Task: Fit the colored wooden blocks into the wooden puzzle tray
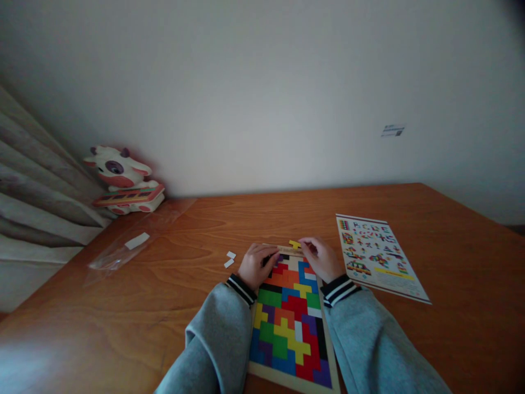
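Note:
A wooden puzzle board (274,374) lies in front of me, filled over most of its area with flat coloured block pieces. My right hand (322,259) is at its far right corner, fingertips closed on the edge of a yellow puzzle piece (294,244) just above the board's far rim. At the far left corner my left hand (256,266) rests on the board, its thumb bent in towards the fingers. Whatever lies under those fingertips is hidden; a bit of purple shows beside them. A pale bare strip is visible between the hands near the top of the board.
Two small white pieces (229,260) lie left of the board. A printed pattern sheet (379,257) is on the right. Clear plastic wrapping (118,254) with a white label lies at the left, before a cow-shaped toy keyboard (127,183). A wall closes off the table's back.

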Demonstrator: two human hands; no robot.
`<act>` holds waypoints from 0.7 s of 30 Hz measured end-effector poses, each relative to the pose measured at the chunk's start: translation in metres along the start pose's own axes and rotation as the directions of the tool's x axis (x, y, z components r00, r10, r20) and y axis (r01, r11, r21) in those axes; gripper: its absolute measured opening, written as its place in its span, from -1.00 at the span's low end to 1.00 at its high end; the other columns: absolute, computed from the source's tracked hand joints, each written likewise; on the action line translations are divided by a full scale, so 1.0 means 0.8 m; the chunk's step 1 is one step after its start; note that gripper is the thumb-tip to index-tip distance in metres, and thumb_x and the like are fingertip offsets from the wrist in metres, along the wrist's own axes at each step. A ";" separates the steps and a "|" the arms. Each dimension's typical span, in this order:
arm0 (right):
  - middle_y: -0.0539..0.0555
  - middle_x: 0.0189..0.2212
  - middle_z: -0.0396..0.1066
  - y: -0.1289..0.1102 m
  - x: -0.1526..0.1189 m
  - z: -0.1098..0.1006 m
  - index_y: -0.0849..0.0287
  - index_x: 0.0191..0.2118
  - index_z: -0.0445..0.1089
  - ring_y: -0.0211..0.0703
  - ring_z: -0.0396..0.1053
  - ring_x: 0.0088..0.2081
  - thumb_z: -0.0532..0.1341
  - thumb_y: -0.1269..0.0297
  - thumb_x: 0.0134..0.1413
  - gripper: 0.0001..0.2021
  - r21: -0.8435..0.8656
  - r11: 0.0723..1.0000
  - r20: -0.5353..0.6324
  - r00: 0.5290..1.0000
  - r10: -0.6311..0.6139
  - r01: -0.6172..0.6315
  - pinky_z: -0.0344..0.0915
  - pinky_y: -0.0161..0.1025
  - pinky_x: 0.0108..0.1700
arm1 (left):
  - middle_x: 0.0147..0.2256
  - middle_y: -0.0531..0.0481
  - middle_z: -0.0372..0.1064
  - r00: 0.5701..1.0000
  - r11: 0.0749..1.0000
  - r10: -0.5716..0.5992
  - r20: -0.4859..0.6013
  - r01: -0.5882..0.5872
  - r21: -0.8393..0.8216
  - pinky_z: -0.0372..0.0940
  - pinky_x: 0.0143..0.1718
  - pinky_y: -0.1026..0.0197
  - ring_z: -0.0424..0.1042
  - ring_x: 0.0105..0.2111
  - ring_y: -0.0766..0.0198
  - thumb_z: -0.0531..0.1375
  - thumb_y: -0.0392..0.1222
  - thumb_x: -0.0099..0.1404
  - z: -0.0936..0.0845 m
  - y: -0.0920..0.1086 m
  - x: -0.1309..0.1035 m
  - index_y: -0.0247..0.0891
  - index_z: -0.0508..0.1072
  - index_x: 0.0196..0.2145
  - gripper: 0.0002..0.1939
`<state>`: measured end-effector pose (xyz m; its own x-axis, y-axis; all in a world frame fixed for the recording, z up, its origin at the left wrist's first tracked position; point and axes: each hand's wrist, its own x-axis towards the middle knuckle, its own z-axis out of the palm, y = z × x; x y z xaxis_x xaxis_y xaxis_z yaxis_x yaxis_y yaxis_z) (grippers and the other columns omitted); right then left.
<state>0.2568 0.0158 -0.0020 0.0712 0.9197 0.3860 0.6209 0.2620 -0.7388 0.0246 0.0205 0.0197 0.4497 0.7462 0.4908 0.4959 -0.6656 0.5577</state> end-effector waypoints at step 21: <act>0.12 -0.27 0.46 -0.008 -0.003 0.000 0.13 -0.24 0.47 -0.09 0.43 -0.26 0.15 0.13 0.20 -0.78 0.004 0.997 0.125 0.989 -0.081 0.081 0.38 -0.14 -0.17 | -0.20 -0.12 0.53 0.967 0.975 0.173 0.186 -0.195 0.104 0.37 -0.08 0.04 0.48 -0.14 0.10 0.08 -0.37 0.09 -0.021 -0.004 -0.021 -0.22 0.53 -0.07 -0.55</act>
